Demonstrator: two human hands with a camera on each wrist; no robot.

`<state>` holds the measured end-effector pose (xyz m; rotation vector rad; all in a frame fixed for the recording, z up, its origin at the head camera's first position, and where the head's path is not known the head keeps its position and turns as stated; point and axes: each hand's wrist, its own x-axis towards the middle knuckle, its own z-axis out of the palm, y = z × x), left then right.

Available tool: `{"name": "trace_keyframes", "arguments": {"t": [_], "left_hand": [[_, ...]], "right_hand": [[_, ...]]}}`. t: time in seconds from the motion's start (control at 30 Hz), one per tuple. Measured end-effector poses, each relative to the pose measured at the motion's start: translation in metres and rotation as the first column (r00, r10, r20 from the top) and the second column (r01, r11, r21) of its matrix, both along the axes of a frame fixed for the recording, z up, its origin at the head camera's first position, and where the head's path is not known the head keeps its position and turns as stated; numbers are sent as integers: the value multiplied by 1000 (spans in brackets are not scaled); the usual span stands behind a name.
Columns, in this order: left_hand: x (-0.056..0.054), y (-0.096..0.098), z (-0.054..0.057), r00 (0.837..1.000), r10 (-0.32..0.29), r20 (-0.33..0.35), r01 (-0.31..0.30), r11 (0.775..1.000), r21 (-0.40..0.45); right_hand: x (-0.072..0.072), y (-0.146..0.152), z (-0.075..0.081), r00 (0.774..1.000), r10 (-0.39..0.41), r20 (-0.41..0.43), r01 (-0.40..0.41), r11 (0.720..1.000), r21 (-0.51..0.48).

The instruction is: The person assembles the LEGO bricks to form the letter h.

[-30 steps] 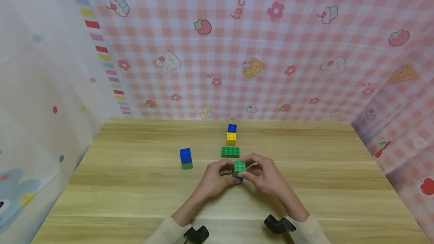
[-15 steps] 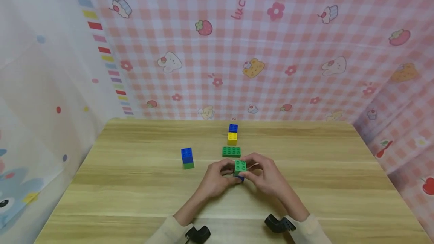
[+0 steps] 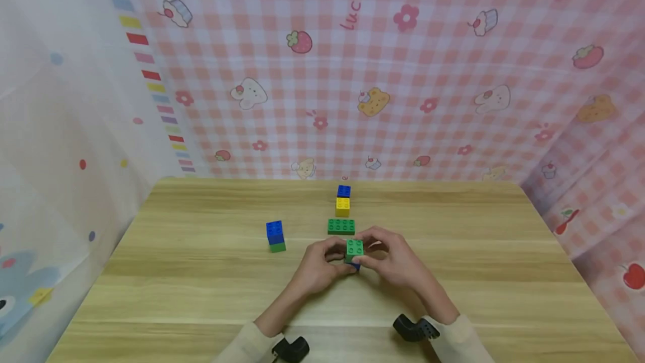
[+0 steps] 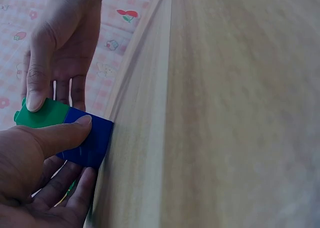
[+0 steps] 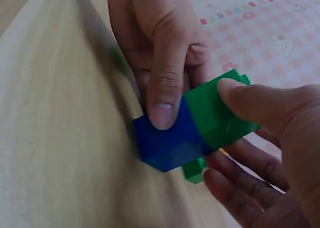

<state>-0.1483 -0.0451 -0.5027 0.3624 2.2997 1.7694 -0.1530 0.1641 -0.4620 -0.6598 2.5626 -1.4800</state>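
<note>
A green brick (image 3: 355,247) sits on top of a blue brick (image 4: 95,140), the two joined face to face at the middle of the table. My left hand (image 3: 318,266) pinches the lower blue brick, its thumb across the near side. With thumb and fingers, my right hand (image 3: 394,256) pinches the green brick (image 5: 220,108) above. The blue brick's base is at or close to the tabletop. Just beyond the hands lies a longer green brick (image 3: 341,227) with two rows of studs.
To the left stands a blue brick (image 3: 274,231) on a green one (image 3: 277,247). Behind the long green brick are a yellow brick (image 3: 342,206) and a blue brick (image 3: 344,190). Patterned cloth (image 3: 332,71) hangs behind the wooden table (image 3: 201,296).
Both hands keep the same hold on the green and blue bricks. The head view shifts slightly; the other bricks stay in place.
</note>
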Motion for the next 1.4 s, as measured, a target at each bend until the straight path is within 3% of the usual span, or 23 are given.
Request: {"name": "trace_keyframes", "arguments": {"t": [0.27,0.47,0.67,1.07,1.2,1.4], "left_hand": [[1,-1,-1,1000,-13,-14,12,1000,-18],[0,-1,2,999,-24,-36,22,998,-53],[-1,-5,7,997,-49,-52,43,995,-94],[-6,-21,26,994,-84,-69,67,973,-222],[-7,-27,35,995,-83,-55,68,970,-235],[-10,-42,52,994,-72,-87,52,975,-217]], "right_hand": [[-1,1,-9,999,9,41,-9,1000,3],[0,3,-5,1000,17,-4,-17,1000,20],[0,7,0,1000,0,21,-1,999,46],[-5,15,0,997,-72,-5,72,995,64],[-8,17,-6,995,-97,-4,97,992,82],[-10,17,-14,993,-121,2,120,990,72]]}}
